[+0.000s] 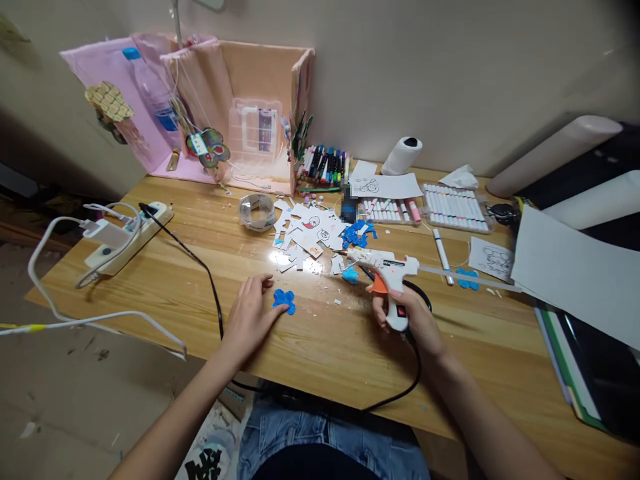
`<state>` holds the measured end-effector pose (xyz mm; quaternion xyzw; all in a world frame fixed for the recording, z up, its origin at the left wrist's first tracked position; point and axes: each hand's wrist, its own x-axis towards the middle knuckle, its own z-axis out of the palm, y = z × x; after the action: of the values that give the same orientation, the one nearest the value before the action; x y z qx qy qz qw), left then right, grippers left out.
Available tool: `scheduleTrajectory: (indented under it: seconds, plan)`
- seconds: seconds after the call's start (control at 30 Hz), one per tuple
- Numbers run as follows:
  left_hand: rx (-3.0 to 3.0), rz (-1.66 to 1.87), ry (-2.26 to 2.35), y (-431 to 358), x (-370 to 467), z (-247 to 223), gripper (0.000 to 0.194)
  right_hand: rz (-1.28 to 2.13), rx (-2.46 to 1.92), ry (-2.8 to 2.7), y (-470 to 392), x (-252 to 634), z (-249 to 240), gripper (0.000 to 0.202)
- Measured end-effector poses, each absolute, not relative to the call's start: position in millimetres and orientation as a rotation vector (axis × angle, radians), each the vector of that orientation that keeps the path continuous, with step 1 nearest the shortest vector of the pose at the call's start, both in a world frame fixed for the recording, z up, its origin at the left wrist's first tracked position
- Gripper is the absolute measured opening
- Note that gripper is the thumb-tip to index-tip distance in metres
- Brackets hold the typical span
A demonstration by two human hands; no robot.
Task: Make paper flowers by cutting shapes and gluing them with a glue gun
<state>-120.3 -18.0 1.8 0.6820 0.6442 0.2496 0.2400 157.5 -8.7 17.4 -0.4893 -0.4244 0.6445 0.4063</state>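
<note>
My right hand (420, 323) is wrapped round the handle of a white hot glue gun (384, 265) with an orange trigger. The gun's nozzle points left over the paper scraps, and a long clear glue stick (465, 277) juts from its back. My left hand (249, 313) rests on the table, fingers apart, its thumb touching the edge of a blue flower-shaped cutout (283, 301). Another blue flower cutout (468, 279) lies at the right beside a white marker (443, 257). Blue scraps (358, 234) are heaped behind the gun.
White paper cuttings (313, 230) and a tape roll (257, 212) lie mid-table. A pink cardboard box model (263, 73) and marker sets (456, 208) stand behind. At left is a power strip (129, 240) with trailing cables; paper sheets (575, 273) overlap the right side.
</note>
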Motion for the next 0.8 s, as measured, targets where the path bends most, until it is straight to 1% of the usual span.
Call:
scheduleTrajectory:
  seconds: [0.07, 0.2, 0.27, 0.33, 0.4, 0.47, 0.57, 0.67, 0.8]
  plan:
    - [1.827, 0.608, 1.71, -12.8, -124.3, 2.0, 0.047, 1.593, -1.218, -1.057, -8.0, 160.2, 20.9, 0.027]
    - [1.655, 0.56, 1.526, -5.5, -126.2, 7.4, 0.028, 1.483, -1.235, -1.071, -10.5, 168.3, 32.6, 0.027]
    - [1.504, 0.619, 1.399, -4.4, -116.8, 14.9, 0.025, 1.428, -1.253, -1.113, -13.3, 175.1, 38.4, 0.031]
    - [1.347, 0.705, 1.318, -5.5, -97.9, 22.9, 0.025, 1.388, -1.265, -1.156, -16.0, 183.7, 42.1, 0.034]
    - [1.286, 0.739, 1.257, -8.1, -71.6, 26.1, 0.029, 1.366, -1.275, -1.19, -17.7, 192.9, 42.8, 0.036]
    - [1.275, 0.756, 1.232, -11.5, -43.3, 22.0, 0.033, 1.345, -1.287, -1.205, -18.6, 200.9, 40.7, 0.036]
    - [1.302, 0.776, 1.28, -16.7, -10.4, 7.3, 0.033, 1.336, -1.28, -1.198, -20.6, 209.1, 33.9, 0.036]
    - [1.419, 0.767, 1.369, -22.6, 1.1, -2.0, 0.031, 1.371, -1.256, -1.171, -25.1, 212.7, 27.7, 0.038]
    - [1.672, 0.706, 1.461, -28.2, -8.2, 5.6, 0.032, 1.375, -1.255, -1.165, -30.3, 213.4, 28.9, 0.037]
